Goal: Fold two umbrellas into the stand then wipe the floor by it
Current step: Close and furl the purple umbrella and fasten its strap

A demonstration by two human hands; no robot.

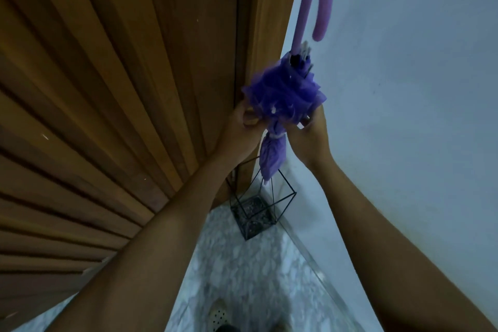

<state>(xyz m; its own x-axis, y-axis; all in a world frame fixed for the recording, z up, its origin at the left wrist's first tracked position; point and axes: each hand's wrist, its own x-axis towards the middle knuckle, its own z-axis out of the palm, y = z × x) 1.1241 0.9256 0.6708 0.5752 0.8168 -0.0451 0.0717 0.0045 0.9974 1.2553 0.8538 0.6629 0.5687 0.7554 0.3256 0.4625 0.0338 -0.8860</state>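
A purple umbrella [285,94] hangs upright in front of me, closed, with its ruffled edge bunched up and its curved lilac handle [318,0] pointing up. My left hand [242,129] grips the fabric on its left side. My right hand [310,135] holds the fabric on its right side. The wrapped lower part of the umbrella points down, with its tip just above the open top of a black wire stand [256,213] on the floor in the corner. The stand looks empty. No second umbrella is in view.
A slatted wooden door [107,89] fills the left side, close to my left arm. A pale wall [404,89] stands on the right. The floor [242,277] is marbled tile, and my foot in a slipper [218,312] shows at the bottom.
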